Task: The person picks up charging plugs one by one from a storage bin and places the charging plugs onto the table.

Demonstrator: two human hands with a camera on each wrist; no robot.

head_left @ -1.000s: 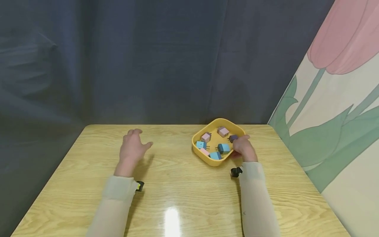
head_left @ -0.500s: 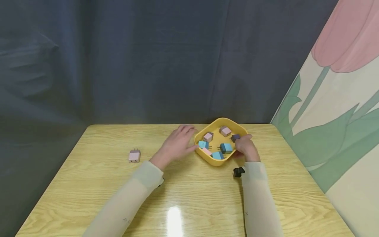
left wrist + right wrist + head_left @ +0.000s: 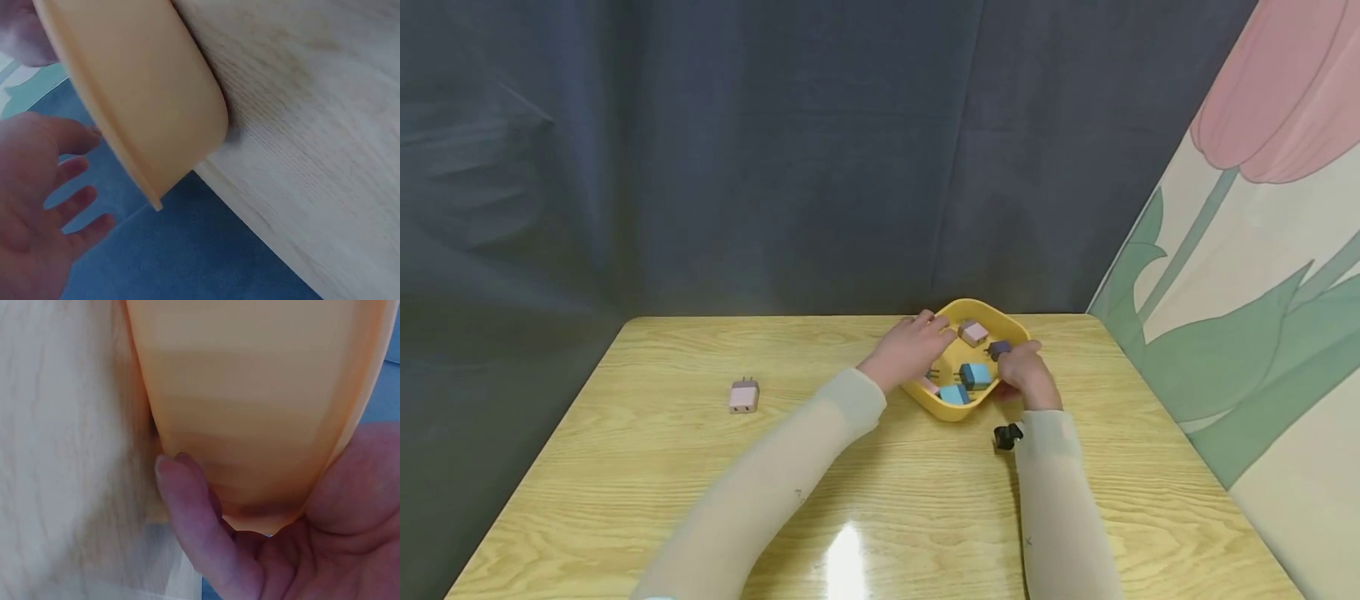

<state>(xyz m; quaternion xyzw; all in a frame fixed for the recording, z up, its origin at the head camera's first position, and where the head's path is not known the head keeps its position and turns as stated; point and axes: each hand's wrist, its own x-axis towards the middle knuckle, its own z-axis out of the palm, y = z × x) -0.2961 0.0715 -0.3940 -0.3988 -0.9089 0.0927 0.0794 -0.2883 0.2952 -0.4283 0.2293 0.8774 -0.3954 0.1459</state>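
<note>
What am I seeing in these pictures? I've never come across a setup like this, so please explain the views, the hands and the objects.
There is no machine here: a person works with two bare hands. The wide picture looks forward and down from the head; the two close ones look out from each wrist. On the wooden table stands a yellow bin with blue plugs, pink plugs and a dark plug inside. One pink plug lies outside it. The right hand grips the bin's side. The left hand is over the opposite rim, fingers apart, with nothing visibly held.
</note>
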